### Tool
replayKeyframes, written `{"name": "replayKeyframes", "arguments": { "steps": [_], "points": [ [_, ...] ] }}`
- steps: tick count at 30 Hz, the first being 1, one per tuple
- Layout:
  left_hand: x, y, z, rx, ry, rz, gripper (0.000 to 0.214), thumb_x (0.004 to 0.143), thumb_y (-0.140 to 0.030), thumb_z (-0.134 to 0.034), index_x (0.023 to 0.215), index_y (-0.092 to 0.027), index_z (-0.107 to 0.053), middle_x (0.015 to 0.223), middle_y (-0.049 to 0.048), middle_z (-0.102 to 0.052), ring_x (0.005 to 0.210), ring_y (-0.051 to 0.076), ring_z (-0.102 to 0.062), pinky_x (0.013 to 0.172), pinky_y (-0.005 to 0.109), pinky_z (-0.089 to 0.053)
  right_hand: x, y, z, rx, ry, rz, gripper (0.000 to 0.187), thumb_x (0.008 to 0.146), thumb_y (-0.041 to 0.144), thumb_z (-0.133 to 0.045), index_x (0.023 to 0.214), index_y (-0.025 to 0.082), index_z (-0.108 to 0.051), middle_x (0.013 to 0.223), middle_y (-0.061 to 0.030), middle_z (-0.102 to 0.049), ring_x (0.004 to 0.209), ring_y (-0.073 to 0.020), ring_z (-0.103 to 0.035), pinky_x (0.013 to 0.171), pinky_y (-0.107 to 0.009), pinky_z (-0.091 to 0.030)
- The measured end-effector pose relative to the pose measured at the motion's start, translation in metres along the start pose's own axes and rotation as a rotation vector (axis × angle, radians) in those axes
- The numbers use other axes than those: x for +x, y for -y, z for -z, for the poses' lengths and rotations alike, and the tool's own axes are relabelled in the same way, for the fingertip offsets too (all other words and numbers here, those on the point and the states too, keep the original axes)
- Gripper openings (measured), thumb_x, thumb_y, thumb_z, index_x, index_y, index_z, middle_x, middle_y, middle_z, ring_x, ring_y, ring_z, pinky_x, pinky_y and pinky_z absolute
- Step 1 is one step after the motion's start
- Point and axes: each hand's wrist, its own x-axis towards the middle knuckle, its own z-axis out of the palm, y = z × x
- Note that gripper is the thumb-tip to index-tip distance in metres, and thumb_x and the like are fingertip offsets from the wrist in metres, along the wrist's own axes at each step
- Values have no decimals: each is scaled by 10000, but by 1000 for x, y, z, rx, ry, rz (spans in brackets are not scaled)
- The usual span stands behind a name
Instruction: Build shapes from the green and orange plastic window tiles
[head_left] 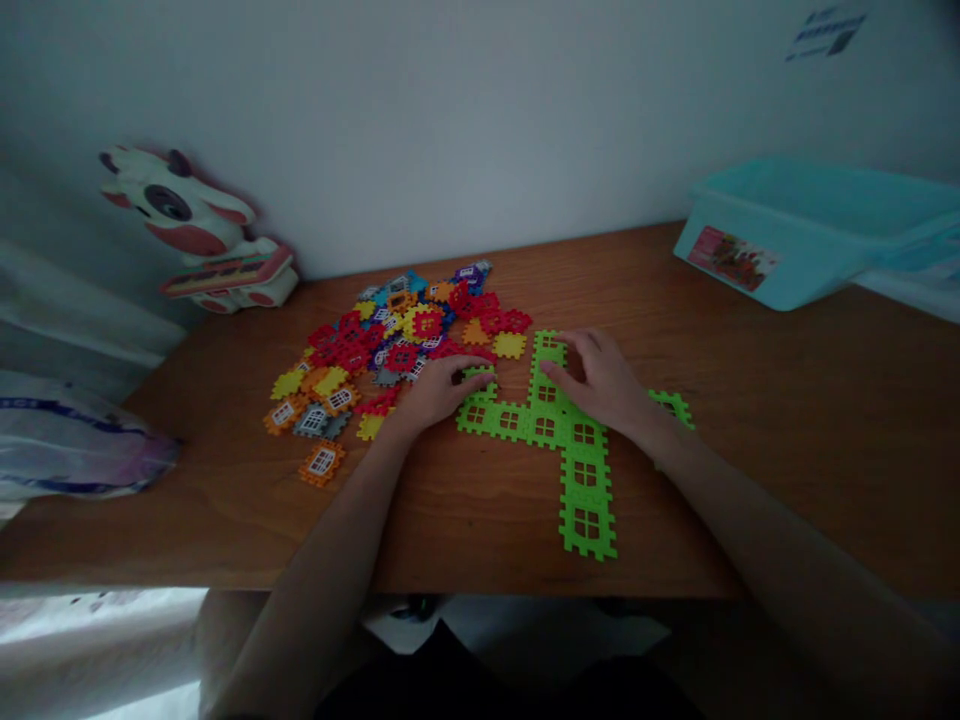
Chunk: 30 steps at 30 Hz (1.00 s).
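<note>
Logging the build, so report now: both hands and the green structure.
Left hand on a green tile. Right hand resting on the green waffle-block build. Mixed tile pile beside left hand.

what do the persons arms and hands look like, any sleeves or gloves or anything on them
Both arms are bare as far as the view shows. The left hand and right hand wear no gloves, and the left forearm and right forearm show no sleeve, watch, band or cable. The light is dim, so small marks or thin rings can't be ruled out.
</note>
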Motion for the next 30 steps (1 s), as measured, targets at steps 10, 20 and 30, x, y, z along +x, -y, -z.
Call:
{"name": "replayKeyframes", "arguments": {
  "steps": [10, 20, 30],
  "points": [
    [4, 16, -10, 26, -19, -274, 269, 1017, -343, -543, 1127, -255, -772, 1168, 86, -780, 1120, 260, -696, 1033, 449, -497, -3, -4, -4, -85, 160, 78, 506, 988, 540, -512, 1343, 193, -606, 1412, -190, -583, 1307, -385, -564, 1110, -574, -448],
    [2, 20, -9, 148, -44, -316, 227, 993, -355, -621, 1114, -221, -759, 1174, 108, -727, 1130, 253, -656, 1030, 434, -496, -4, -5, -6, -97, 163, 95, 531, 992, 548, -509, 1341, 161, -609, 1413, -209, -578, 1298, -388, -569, 1100, -568, -453],
    [1, 20, -5, 187, 9, -382, 332, 913, -468, -721, 1133, -221, -752, 1198, 118, -693, 1135, 272, -638, 1010, 440, -501, -5, -4, -6, -92, 149, 93, 514, 979, 540, -539, 1352, 194, -613, 1407, -193, -584, 1302, -391, -565, 1108, -580, -444]
  ]
}}
